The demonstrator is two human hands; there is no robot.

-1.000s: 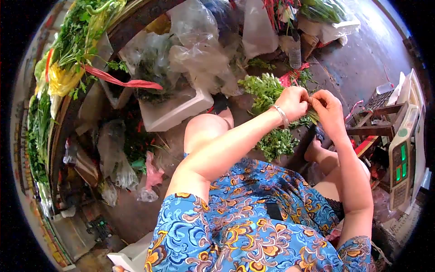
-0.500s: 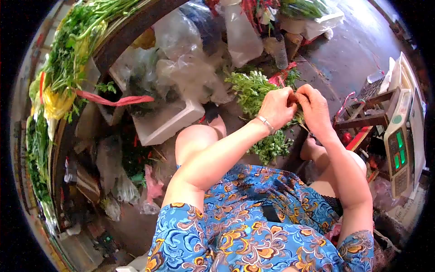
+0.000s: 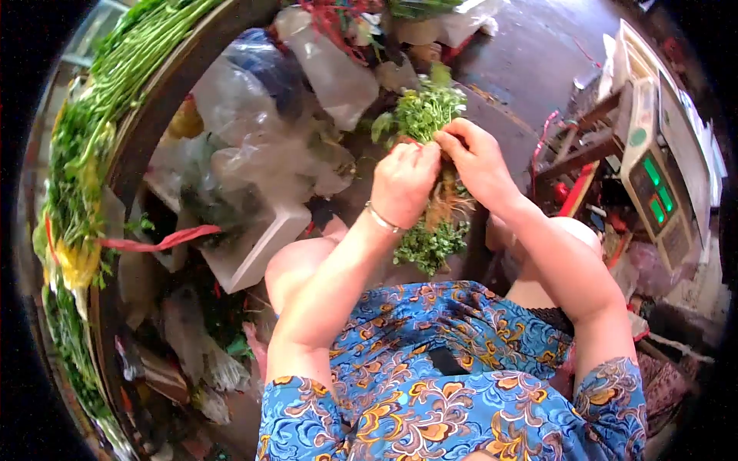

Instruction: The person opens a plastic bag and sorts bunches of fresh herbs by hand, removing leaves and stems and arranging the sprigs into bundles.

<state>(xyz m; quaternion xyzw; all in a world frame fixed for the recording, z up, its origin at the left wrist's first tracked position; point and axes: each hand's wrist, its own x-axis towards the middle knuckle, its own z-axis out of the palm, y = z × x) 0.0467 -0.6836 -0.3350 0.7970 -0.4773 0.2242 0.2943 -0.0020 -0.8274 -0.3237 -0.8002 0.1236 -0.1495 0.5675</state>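
Many long green stalks (image 3: 146, 69) lie along the counter (image 3: 178, 69), probably kept off the dirty floor; a red ribbon (image 3: 165, 240) trails from its edge. Rightward, plastic bags (image 3: 254, 154) are heaped by a white foam box (image 3: 265, 250). Between the knees, the left hand (image 3: 407, 180) is curled and the right hand (image 3: 473, 157) pinched, both closed on a leafy bunch (image 3: 430, 107), seemingly to keep it gathered; exactly which part they grip is hidden. Rightmost, a scale (image 3: 649, 180) stands near, perhaps for easy reading
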